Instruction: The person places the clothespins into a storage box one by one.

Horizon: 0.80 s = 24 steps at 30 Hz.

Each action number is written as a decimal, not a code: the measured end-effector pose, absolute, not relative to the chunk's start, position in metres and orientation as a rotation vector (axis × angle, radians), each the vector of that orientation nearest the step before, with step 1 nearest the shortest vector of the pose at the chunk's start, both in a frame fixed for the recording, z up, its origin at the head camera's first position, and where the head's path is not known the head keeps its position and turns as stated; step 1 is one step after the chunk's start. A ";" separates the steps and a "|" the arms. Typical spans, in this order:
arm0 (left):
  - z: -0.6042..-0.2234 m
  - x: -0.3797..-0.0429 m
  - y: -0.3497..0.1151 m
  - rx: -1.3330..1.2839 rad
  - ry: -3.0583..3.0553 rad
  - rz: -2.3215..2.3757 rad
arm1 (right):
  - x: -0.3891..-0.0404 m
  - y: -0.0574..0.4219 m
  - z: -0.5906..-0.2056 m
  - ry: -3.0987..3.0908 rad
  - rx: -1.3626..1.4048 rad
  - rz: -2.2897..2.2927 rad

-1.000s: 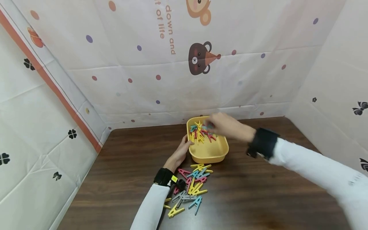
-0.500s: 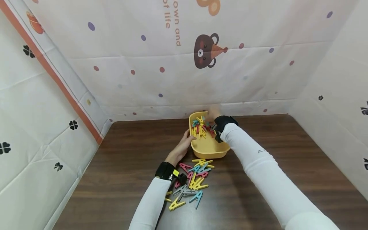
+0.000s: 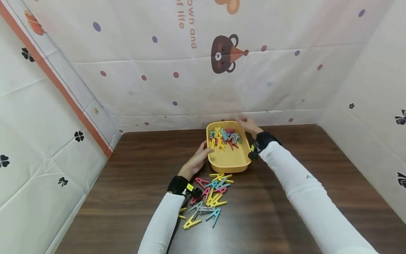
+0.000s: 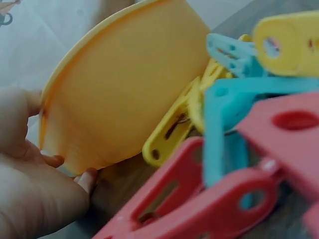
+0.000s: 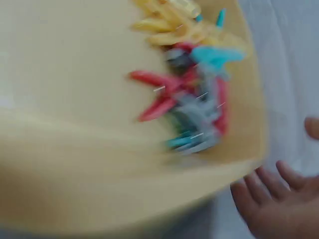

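A yellow plastic tub [image 3: 229,159] sits near the back of the table, with red, yellow, blue and grey clothespins [image 3: 219,133] heaped at its far end. My left hand [image 3: 196,161] holds the tub's left side; in the left wrist view the thumb is at the rim and the fingertips [image 4: 87,179] are low on the wall. At the far right corner is my right hand [image 3: 250,126], its fingers loosely bent just outside the rim. The right wrist view shows that hand's thumb [image 5: 312,128] apart from the fingers, with nothing between them.
On the table in front of the tub lies a loose pile of clothespins [image 3: 209,201] in the same colours, partly beside my left wrist. Behind the wooden table [image 3: 152,155] hangs a printed white cloth [image 3: 158,95]; more cloth stands along both sides.
My right hand has moved from above the clothespins in the tub to its far right corner. Grey and blue clothespins now show at the heap's right. The left hand keeps its hold.
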<state>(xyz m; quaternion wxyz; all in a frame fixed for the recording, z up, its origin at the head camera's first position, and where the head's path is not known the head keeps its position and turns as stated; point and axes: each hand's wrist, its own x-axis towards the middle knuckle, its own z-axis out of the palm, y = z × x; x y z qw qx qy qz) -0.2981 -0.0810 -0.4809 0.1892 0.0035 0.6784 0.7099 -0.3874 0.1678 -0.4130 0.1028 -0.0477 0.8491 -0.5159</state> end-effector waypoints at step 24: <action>-0.481 -0.298 -0.081 0.059 1.890 1.979 | -0.379 0.203 -0.412 2.250 -0.241 -1.377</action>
